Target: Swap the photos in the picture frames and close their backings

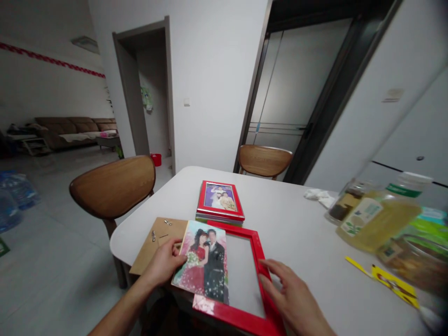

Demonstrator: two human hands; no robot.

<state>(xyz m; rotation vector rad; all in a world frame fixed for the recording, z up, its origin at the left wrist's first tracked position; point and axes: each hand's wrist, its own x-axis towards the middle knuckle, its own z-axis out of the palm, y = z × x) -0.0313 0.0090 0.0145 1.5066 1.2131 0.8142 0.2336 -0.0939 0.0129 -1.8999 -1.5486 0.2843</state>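
Note:
My left hand (166,262) pinches the left edge of a photo print (201,263) of a couple, one in a red dress and one in a dark suit. The photo lies over the left part of a red picture frame (257,252), whose opening shows on the right. My right hand (289,291) grips the frame's right side, thumb and fingers on the red border. Partly under the photo and my left hand is a brown backing board (149,249) with small metal clips. Behind these, a stack topped by a red framed photo (220,198) rests on the table.
The white table (280,210) has rounded corners. On its right stand a large bottle of yellow liquid (380,219), a jar (345,203), a clear food container (416,256) and a yellow packet (394,282). Crumpled tissue (318,196) lies farther back. Wooden chairs (117,186) stand around.

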